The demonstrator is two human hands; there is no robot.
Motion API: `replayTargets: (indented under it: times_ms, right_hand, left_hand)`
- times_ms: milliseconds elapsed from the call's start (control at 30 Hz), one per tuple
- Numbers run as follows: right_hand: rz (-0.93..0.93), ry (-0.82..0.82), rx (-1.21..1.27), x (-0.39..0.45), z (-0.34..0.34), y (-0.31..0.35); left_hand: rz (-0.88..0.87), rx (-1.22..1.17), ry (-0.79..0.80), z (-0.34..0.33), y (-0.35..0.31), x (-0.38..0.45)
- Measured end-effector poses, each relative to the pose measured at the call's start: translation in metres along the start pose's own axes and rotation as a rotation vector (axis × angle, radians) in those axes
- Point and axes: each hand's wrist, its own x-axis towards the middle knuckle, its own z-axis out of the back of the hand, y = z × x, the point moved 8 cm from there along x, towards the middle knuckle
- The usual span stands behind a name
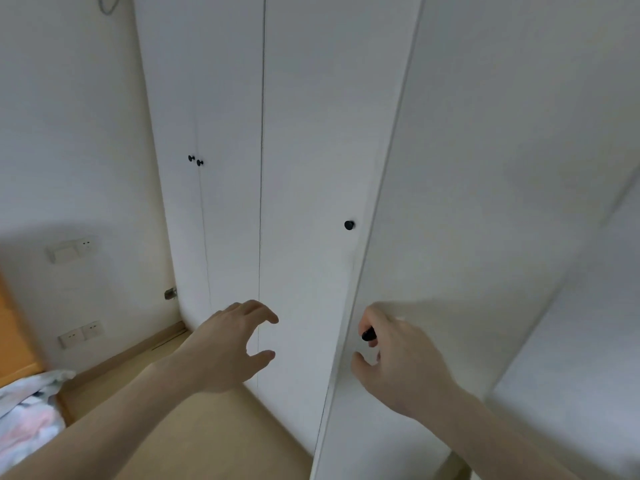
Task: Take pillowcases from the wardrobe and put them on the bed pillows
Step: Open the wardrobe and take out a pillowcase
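Note:
A tall white wardrobe (pixel 304 140) fills the view, with several doors and small black knobs. My right hand (pixel 398 358) has its fingers curled round one black knob (pixel 369 335) on the right-hand door (pixel 485 202), which stands slightly ajar toward me. My left hand (pixel 232 344) hovers in front of the neighbouring door with fingers spread and loosely curved, holding nothing. Another knob (pixel 349 225) sits higher on that neighbouring door. No pillowcases or pillows are visible.
Two more knobs (pixel 195 160) mark the far-left pair of doors. Patterned bedding (pixel 24 417) lies at the lower left beside an orange wooden panel (pixel 14 341). Wall sockets (pixel 81 334) and a switch (pixel 69 251) are on the left wall. Light wooden floor (pixel 194 445) below.

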Motion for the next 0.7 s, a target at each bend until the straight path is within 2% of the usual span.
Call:
replayTargets:
  times_ms: [267, 700]
  right_hand:
    - [-0.036, 0.050, 0.004, -0.104, 0.041, -0.017]
    - [-0.201, 0.228, -0.266, -0.207, 0.125, -0.029]
  left_hand:
    - [-0.071, 0.001, -0.025, -0.004, -0.058, -0.011]
    - [-0.247, -0.028, -0.014, -0.006, -0.139, -0.014]
